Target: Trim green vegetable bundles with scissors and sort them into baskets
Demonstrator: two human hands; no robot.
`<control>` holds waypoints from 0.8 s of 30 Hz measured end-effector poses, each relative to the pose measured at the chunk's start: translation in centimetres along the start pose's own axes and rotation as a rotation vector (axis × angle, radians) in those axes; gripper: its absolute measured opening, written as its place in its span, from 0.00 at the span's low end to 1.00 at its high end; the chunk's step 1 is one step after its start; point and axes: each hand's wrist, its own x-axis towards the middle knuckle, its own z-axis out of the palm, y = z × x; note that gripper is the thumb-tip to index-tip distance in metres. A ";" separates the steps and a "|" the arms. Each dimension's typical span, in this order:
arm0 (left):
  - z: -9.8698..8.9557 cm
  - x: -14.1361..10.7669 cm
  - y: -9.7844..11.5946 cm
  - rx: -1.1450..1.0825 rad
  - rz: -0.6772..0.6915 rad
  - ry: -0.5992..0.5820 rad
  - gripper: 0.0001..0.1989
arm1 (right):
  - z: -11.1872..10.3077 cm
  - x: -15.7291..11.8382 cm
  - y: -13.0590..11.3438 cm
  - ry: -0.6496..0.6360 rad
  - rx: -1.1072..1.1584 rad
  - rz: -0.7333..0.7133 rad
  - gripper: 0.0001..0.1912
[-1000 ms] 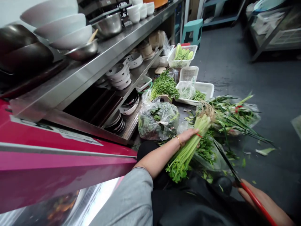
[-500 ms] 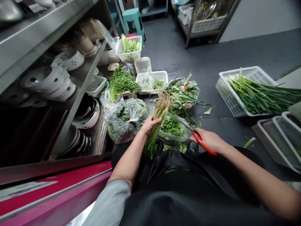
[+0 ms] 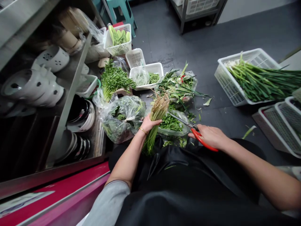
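My left hand (image 3: 150, 124) is wrapped round a bunch of leafy greens (image 3: 154, 130), held with its brown roots up and its green ends down by my lap. In my right hand (image 3: 208, 135) is a pair of scissors (image 3: 196, 133) with red handles. Their blades point left toward the bunch, the tips close beside the stems just under the roots; whether they touch I cannot tell. Beyond the blades lies an open plastic bag of cut greens (image 3: 171, 122). A tied clear bag of leafy vegetables (image 3: 123, 117) sits left of my left hand.
A heap of trimmed leaves (image 3: 181, 83) lies ahead. Loose greens (image 3: 115, 78) and a white basket (image 3: 161, 67) are behind the tied bag. At right stands a white basket (image 3: 232, 91) of long green stalks, near stacked crates (image 3: 270, 125). A metal shelf (image 3: 77, 72) with dishes borders the left.
The view has tilted down, so the surroundings sit higher in the picture. The root end of the bunch now leans more toward me. Both hands keep their holds.
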 end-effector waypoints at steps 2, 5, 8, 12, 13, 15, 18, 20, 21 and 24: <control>0.0 0.2 -0.2 -0.029 0.006 0.015 0.28 | 0.1 -0.5 0.0 0.012 -0.022 0.015 0.34; -0.1 0.4 -0.4 -0.121 -0.027 0.044 0.28 | 0.4 -1.3 0.3 0.030 -0.053 0.007 0.33; -0.2 0.4 -0.5 -0.166 -0.055 0.053 0.28 | 0.4 -1.8 0.7 0.045 -0.088 -0.002 0.33; 0.2 0.1 -0.4 -0.149 -0.052 0.037 0.26 | -0.3 -1.5 0.8 0.070 -0.105 0.004 0.34; 0.3 0.0 -0.4 -0.147 -0.048 0.030 0.26 | -0.5 -1.4 0.8 0.078 -0.107 0.003 0.34; 0.6 -0.3 -0.3 -0.138 -0.042 0.019 0.26 | -0.8 -1.0 0.7 0.086 -0.112 -0.004 0.35; 0.8 -0.5 -0.2 -0.124 -0.045 0.013 0.27 | -1.0 -0.6 0.6 0.087 -0.130 -0.027 0.35; 0.8 -0.5 -0.2 -0.112 -0.047 0.017 0.28 | -1.1 -0.5 0.6 0.078 -0.147 -0.038 0.34; 0.8 -0.5 -0.2 -0.106 -0.046 0.019 0.28 | -1.2 -0.4 0.6 0.075 -0.155 -0.038 0.34; 0.8 -0.3 -0.4 -0.100 -0.044 0.017 0.29 | -1.2 -0.2 1.0 0.081 -0.176 -0.018 0.34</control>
